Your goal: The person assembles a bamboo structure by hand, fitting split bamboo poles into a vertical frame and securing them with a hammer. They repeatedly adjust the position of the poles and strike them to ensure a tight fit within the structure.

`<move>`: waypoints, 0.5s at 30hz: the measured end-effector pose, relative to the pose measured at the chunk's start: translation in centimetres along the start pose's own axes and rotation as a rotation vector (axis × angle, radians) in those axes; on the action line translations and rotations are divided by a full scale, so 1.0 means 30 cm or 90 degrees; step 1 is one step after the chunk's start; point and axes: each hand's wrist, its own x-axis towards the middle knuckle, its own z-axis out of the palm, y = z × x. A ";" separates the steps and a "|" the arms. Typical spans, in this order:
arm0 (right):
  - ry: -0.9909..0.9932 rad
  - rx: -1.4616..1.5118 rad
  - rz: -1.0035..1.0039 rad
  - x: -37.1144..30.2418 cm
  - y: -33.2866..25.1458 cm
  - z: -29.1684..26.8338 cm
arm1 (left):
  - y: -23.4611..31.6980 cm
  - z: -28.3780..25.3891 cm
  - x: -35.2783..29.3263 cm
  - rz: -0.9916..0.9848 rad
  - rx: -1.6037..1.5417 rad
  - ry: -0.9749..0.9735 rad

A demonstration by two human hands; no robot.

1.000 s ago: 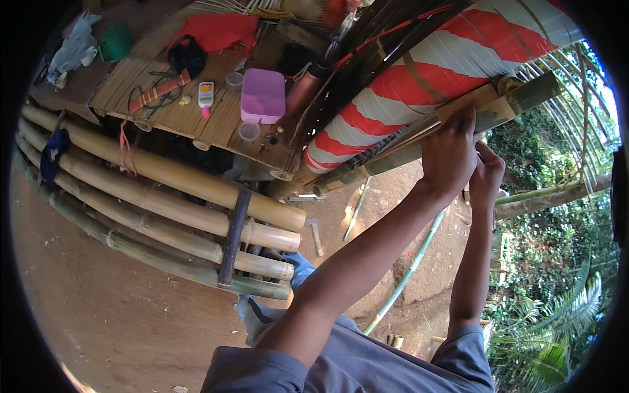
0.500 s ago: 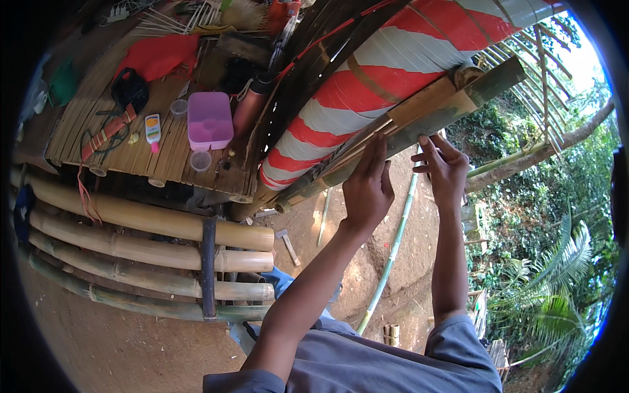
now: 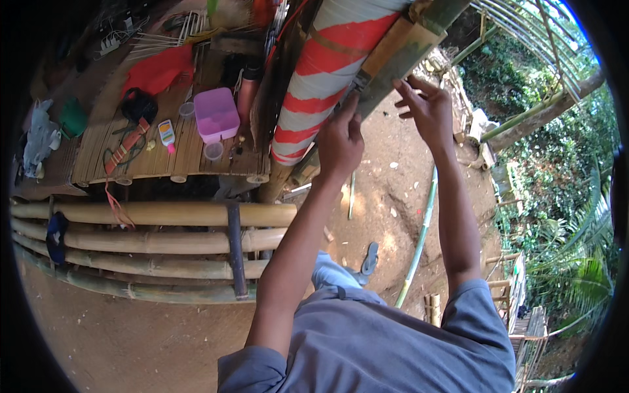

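A long flat bamboo slat [image 3: 397, 65], dark greenish with a paler brown piece beside it, slants along a post wrapped in red and white stripes [image 3: 319, 84]. My left hand [image 3: 341, 145] is raised to the slat's lower left side, its fingers bunched together; whatever lies between the fingertips is hidden. On the other side, my right hand [image 3: 427, 112] is open, its fingers spread and the fingertips close to the slat's right edge. Whether they touch it I cannot tell.
At left, a bamboo-slat table [image 3: 98, 154] carries a pink plastic container [image 3: 217, 115], a white bottle [image 3: 166, 133], a red cloth [image 3: 159, 71] and a tumbler [image 3: 248, 92]. Before it runs a bamboo-pole bench [image 3: 157, 214]. A green pole [image 3: 419, 242] lies on the dirt ground.
My view has shifted, so the table and bench sit differently. My right hand's fingers have spread and moved off the slat's face toward its edge. The left hand remains by the slat.
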 end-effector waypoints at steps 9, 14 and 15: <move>-0.002 -0.112 -0.033 0.020 0.047 0.001 | -0.242 -0.296 -0.374 -0.299 0.010 0.087; 0.037 -0.031 -0.024 -0.002 0.004 0.008 | -0.308 -0.497 -0.896 -0.588 0.164 -0.084; 0.040 -0.036 -0.048 0.001 0.008 0.008 | -0.324 -0.542 -1.018 -0.638 0.190 -0.119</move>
